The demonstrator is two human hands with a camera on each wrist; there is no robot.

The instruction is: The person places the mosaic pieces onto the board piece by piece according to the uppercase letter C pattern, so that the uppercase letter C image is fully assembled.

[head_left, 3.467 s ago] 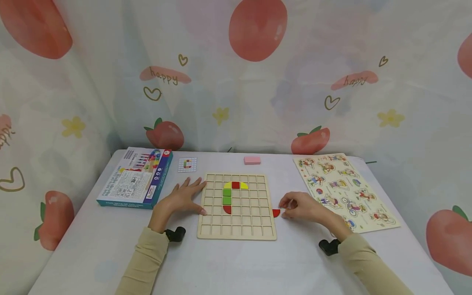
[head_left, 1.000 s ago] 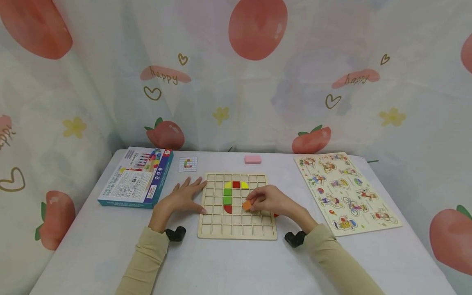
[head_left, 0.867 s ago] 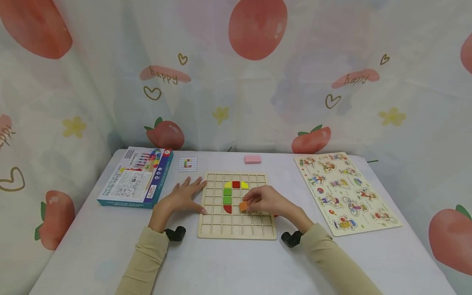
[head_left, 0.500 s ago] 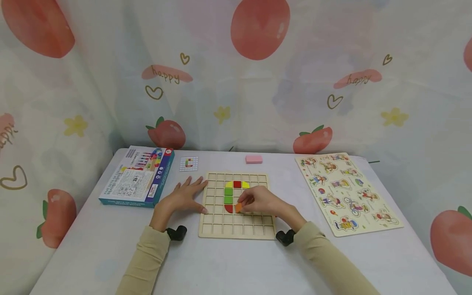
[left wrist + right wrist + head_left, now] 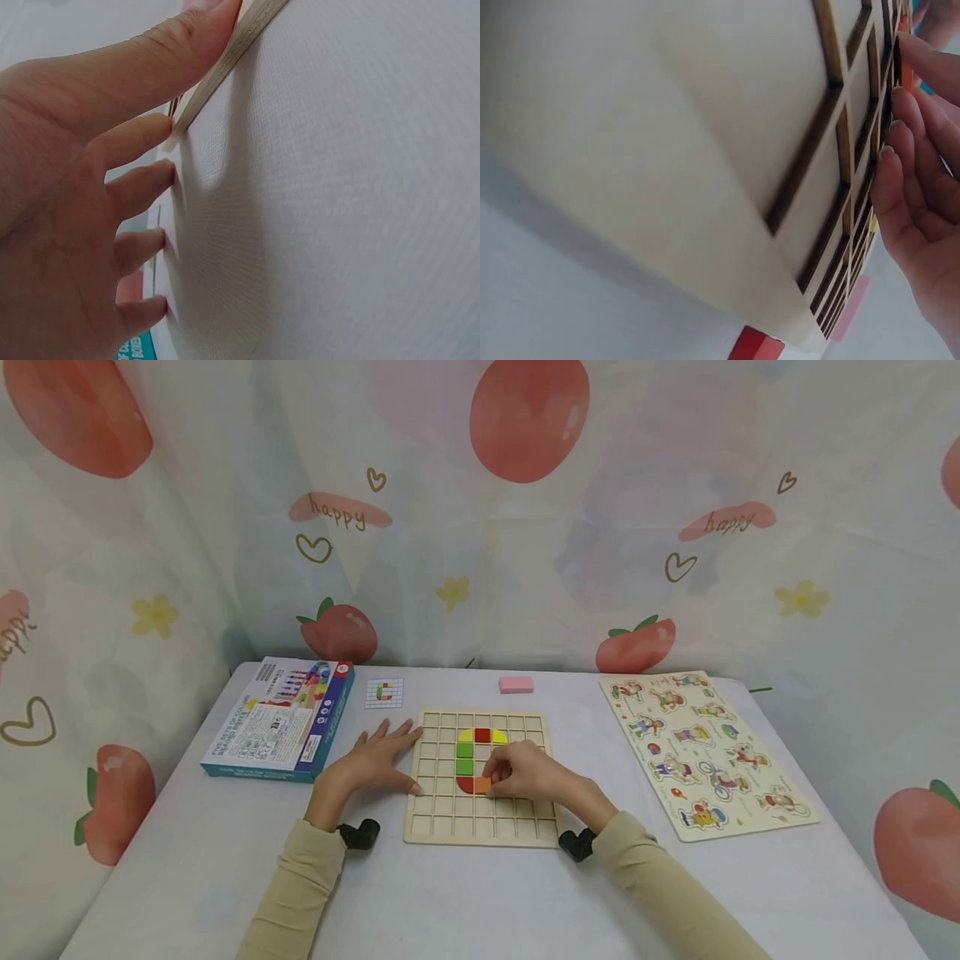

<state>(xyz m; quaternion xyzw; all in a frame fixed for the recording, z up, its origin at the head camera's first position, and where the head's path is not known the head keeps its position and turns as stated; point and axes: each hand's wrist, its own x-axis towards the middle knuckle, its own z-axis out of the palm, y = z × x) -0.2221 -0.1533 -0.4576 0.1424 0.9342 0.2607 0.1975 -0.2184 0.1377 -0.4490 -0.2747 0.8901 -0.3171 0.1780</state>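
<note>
A wooden grid board [image 5: 442, 832] lies on the white table. My right hand [image 5: 525, 770] pinches an orange square block [image 5: 483, 786] at the cell beside a red quarter-round block [image 5: 465, 785]. In the right wrist view, the orange block [image 5: 907, 75] shows at the thumb and fingertips. Above the red piece sit two green blocks [image 5: 465, 758], and a red square block [image 5: 482, 735] lies between two yellow rounded blocks [image 5: 498, 737]. My left hand [image 5: 369, 764] is spread, thumb and index finger touching the board's left edge [image 5: 225, 67], other fingertips on the cloth.
Beyond the board are a small pattern card [image 5: 384, 693] and a pink block [image 5: 516, 684]. A teal-edged box [image 5: 281, 722] lies left, a picture puzzle board [image 5: 705, 752] right. Another red block [image 5: 756, 345] lies by the grid board's right edge.
My right hand has moved from the table at the right onto the board, carrying the orange block leftward. The block, tilted half a second ago, now lies flat beside the red quarter-round. My left hand stays.
</note>
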